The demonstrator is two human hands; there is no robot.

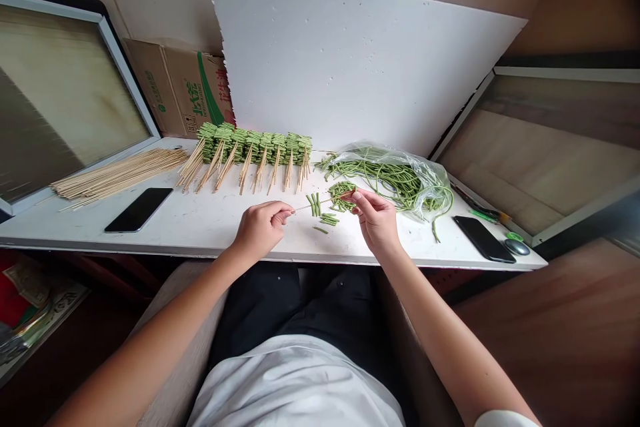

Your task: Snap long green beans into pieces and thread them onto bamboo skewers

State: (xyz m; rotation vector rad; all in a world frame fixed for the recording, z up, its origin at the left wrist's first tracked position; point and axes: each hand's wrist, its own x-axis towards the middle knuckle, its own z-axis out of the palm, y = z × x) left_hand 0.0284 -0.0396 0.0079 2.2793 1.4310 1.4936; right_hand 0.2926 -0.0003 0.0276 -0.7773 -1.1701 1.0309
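Right fingertips: my right grip [376,219] is clamped on the right end of a thin stick [302,207]; the exact contact is too small to make out.
Left grip: my left grip [261,228] is pinched on the stick's other end; the tip is hidden inside my fingers.
On the stick: a few short bean pieces [314,205] cross it, centre of frame; they look threaded, the piercing itself is not readable.
Cut pile: loose cut beans [341,191] just behind the stick, partly covered by my right fingers.
Bag: clear plastic bag [436,180], right of centre, long beans [395,177] in it and spilling out its left side; glare blurs the film.
Carton: cardboard box [173,90], upper left, right part cut off by a white board [360,60]; contents not visible.
Skewered stacks: bean skewers [257,145] in a row against the board, handles forward; rear ones hidden.
Bench edge: front lip of the bench [190,240] runs under both my wrists.
Room: bare bench left of my left hand up to the left phone [139,209]; tighter at lower right, by the right phone [484,239].
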